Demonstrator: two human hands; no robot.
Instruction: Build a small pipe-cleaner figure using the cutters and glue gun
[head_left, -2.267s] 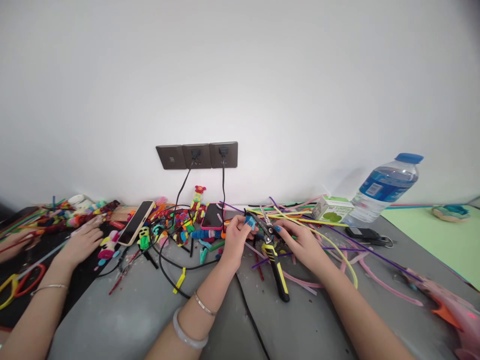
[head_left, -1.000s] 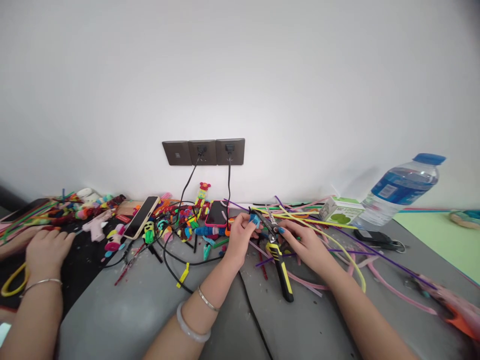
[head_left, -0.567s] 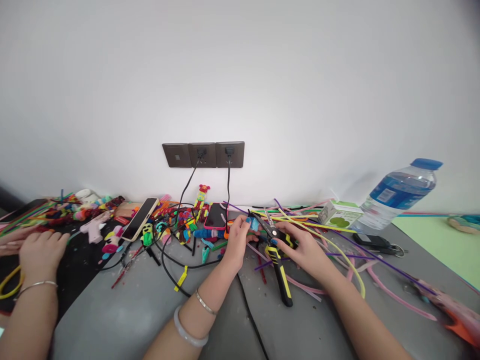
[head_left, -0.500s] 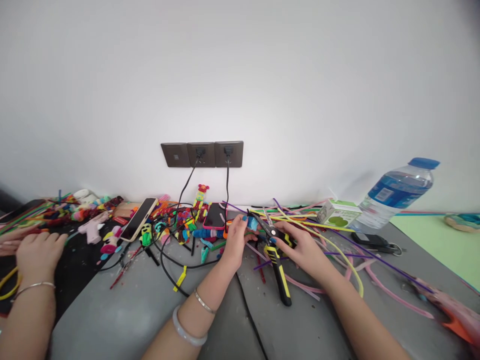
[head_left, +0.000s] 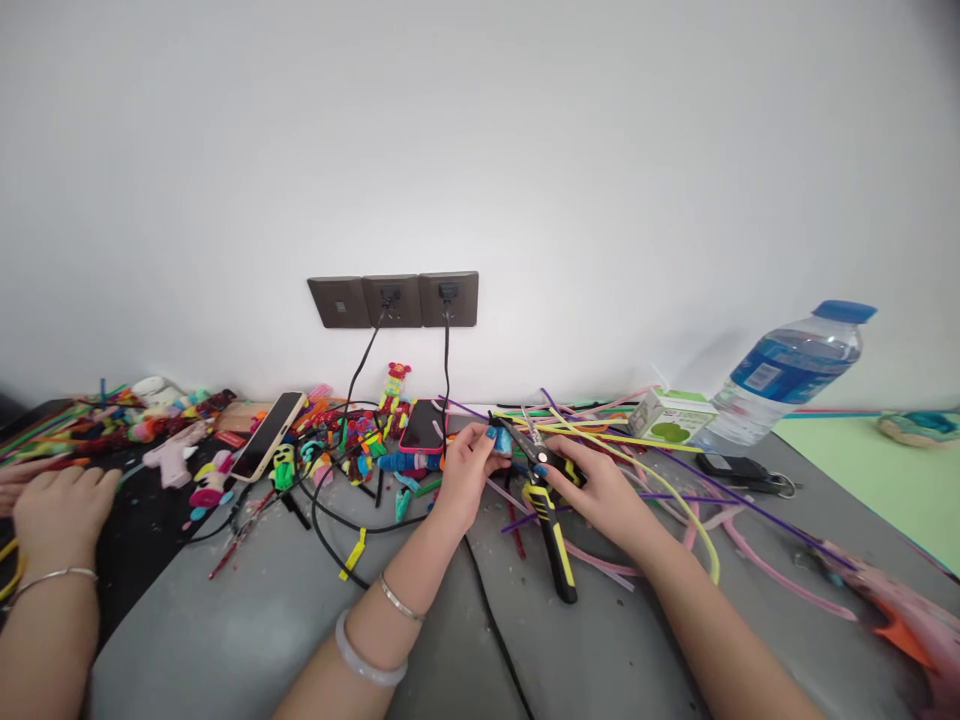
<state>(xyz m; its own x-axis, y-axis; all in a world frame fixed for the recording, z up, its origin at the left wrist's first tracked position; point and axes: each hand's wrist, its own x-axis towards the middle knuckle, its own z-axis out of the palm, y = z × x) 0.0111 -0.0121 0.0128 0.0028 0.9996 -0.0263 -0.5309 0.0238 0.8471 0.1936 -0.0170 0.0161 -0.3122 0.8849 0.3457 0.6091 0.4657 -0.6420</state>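
Observation:
My left hand (head_left: 466, 475) is closed, fingertips pinching a small bright blue piece (head_left: 503, 441) whose exact kind I cannot make out. Black-and-yellow pliers (head_left: 551, 520) are gripped in my right hand (head_left: 600, 492), with the thumb near the pivot and one handle pointing down towards me. Their jaws are parted, and the dark jaw lies close beside the blue piece; whether it touches I cannot tell. Behind both hands lie long pipe cleaners (head_left: 694, 488) in yellow, pink and purple.
A tilted water bottle (head_left: 795, 372), a green-and-white box (head_left: 670, 416) and a key fob (head_left: 739, 471) are on the right. Left are phones (head_left: 268, 437), fuzzy figures (head_left: 283, 467) and black cables (head_left: 487, 600). Another person's hand (head_left: 64, 510) works at far left.
The view has shifted slightly, so everything appears a little further left and higher. Both hands keep their grips, and the pliers remain beside the blue piece.

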